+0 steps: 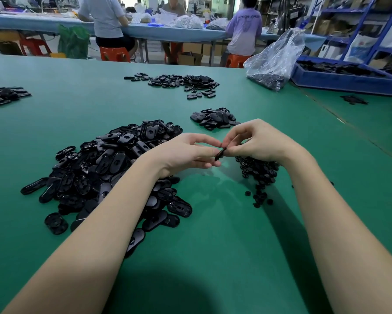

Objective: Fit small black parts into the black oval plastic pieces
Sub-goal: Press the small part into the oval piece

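A black oval piece, seen edge-on, is pinched between my two hands just above the green table. My left hand holds its lower end with thumb and fingers. My right hand pinches its upper end with thumb and forefinger. To the left lies a large heap of black oval pieces, partly under my left forearm. Below my right hand sits a heap of small black parts. Whether a small part is in the held piece is hidden.
A smaller pile of oval pieces lies just beyond my hands, and more piles sit farther back. At the right rear are a plastic bag and a blue crate. People sit at a far bench.
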Tool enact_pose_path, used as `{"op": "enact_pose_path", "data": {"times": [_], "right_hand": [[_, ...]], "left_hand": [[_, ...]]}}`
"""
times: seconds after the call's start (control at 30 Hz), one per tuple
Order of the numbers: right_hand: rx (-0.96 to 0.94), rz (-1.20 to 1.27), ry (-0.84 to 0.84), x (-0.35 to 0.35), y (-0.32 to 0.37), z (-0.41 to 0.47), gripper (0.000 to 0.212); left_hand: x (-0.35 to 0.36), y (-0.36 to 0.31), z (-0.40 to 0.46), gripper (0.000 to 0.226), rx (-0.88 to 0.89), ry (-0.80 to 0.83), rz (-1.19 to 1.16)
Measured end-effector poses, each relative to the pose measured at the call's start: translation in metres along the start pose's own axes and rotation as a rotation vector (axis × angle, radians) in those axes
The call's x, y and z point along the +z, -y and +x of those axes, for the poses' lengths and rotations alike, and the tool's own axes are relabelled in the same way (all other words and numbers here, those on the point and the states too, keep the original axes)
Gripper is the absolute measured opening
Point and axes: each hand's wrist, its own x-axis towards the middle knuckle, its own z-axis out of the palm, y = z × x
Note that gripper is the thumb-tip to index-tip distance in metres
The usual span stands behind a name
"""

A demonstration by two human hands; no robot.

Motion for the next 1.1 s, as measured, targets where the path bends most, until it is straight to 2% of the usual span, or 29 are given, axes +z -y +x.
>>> {"op": "enact_pose_path", "data": {"times": [0.13, 0.27, 0.47, 0.8, 0.93, 1.1], "right_hand": [[0.029, -0.022, 0.026, 0.0, 0.0, 0.002, 0.012], [0.139, -0.232, 0.024, -0.006, -0.005, 0.002, 0.01], [0.296, -0.444, 0.112, -0.015, -0.009, -0.004, 0.014], [0.345, -0.482, 0.074, -0.014, -0.016, -0.005, 0.018], [0.298, -0.409, 0.054, -0.016, -0.017, -0.004, 0.011], [0.181, -0.012, -0.025, -0.013, -0.013, -0.003, 0.009]], "left_hand": [[0.0, 0.0, 0.001, 0.029, -0.029, -0.022, 0.002], [-0.002, 0.003, 0.003, 0.024, -0.008, -0.112, 0.007], [-0.002, 0.006, 0.007, 0.022, 0.017, -0.203, -0.049], [-0.003, 0.007, 0.006, 0.026, 0.031, -0.259, -0.096], [-0.003, 0.007, 0.007, 0.022, 0.033, -0.269, -0.105], [-0.002, 0.007, 0.006, 0.024, 0.052, -0.272, -0.102]]}}
